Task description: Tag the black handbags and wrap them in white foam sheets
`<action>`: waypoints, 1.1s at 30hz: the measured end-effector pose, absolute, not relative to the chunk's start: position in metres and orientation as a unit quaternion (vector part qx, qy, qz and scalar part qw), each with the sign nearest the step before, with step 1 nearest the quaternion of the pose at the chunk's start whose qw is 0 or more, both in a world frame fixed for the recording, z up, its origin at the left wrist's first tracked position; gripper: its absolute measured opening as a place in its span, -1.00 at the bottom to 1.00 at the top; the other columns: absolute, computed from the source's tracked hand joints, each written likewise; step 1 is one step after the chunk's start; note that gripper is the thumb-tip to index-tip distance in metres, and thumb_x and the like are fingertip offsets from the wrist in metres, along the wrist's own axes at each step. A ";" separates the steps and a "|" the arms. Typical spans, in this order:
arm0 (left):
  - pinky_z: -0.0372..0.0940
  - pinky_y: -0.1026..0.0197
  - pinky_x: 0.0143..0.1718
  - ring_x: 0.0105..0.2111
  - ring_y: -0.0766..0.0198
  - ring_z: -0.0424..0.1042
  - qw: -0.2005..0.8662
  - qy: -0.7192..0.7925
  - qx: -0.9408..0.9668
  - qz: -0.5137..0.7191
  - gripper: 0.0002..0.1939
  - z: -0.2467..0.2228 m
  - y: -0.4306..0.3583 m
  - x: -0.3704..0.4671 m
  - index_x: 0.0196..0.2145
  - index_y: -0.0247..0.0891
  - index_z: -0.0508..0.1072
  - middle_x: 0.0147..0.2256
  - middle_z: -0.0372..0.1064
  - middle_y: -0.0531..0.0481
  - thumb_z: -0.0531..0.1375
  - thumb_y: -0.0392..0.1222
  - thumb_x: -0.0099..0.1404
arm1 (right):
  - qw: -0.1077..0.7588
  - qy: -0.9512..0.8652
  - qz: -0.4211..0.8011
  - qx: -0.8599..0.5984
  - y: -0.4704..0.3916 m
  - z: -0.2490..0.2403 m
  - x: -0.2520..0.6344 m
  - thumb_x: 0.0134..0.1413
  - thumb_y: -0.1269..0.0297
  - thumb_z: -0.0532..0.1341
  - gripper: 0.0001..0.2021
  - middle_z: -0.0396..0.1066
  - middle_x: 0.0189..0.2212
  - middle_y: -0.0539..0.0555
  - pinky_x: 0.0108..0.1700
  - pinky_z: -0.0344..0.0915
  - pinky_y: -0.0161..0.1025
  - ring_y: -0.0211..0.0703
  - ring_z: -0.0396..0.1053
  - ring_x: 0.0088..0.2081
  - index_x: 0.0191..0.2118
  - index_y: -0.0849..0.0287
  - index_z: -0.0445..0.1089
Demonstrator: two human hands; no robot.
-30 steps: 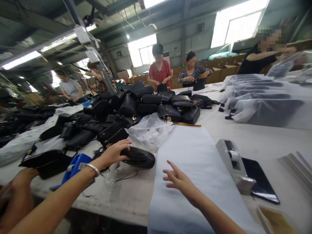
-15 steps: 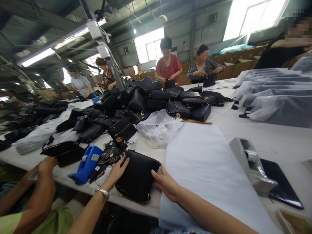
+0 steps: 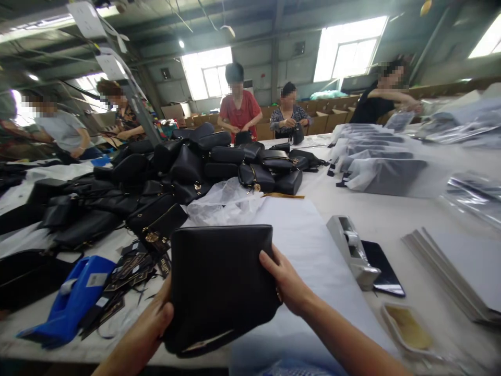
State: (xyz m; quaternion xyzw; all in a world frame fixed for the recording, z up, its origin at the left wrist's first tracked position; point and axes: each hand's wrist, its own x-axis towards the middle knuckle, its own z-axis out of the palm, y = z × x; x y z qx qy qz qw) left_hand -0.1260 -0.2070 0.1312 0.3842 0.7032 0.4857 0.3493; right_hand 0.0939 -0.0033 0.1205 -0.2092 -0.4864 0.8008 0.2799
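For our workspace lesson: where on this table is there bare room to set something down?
Bare tabletop shows between the wrapped items, grey tape dispenser and stacked sheets. The white sheet has open surface beyond the right hand and held bag. The left side is crowded with piled bags, blue tape dispenser and tags.

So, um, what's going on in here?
The left hand and right hand are holding a black bag between them, one at each side. Behind it, lots more bags are heaped on the table. A big white sheet lies partly behind the held bag, and a blue tape holder and some tags are off to the left. Across the table, a person in red has both hands on something dark.
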 end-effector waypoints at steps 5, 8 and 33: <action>0.24 -0.22 0.16 0.27 -0.23 0.17 0.512 0.529 0.456 0.500 0.19 0.110 -0.157 -0.069 0.41 0.09 -0.19 0.30 0.15 -0.12 0.13 0.61 -0.03 | 0.279 -0.469 0.780 -0.306 0.043 0.108 0.142 0.19 -0.13 0.21 -0.45 0.47 0.06 0.07 0.09 0.39 -0.11 0.01 0.45 0.04 0.19 0.05 0.33; 0.41 -0.03 -0.17 -0.04 -0.10 0.47 0.626 0.474 0.393 0.478 0.20 0.102 -0.132 -0.044 0.40 0.07 -0.15 0.19 0.27 -0.25 0.32 0.43 -0.03 | 0.293 -0.465 0.764 -0.338 0.067 0.095 0.164 0.19 -0.14 0.20 -0.45 0.48 0.06 0.09 0.11 0.39 -0.11 0.02 0.45 0.04 0.17 0.08 0.35; 0.20 -0.09 0.21 0.20 -0.07 0.30 0.151 0.706 0.690 0.047 -0.23 0.093 -0.069 -0.105 0.29 0.01 0.23 0.24 0.27 -0.16 0.37 -0.13 0.16 | 0.297 -0.648 0.487 -0.505 0.135 0.022 0.186 0.15 -0.21 0.17 -0.29 0.27 0.24 0.17 0.32 0.04 -0.02 0.08 0.20 0.27 0.28 0.13 0.23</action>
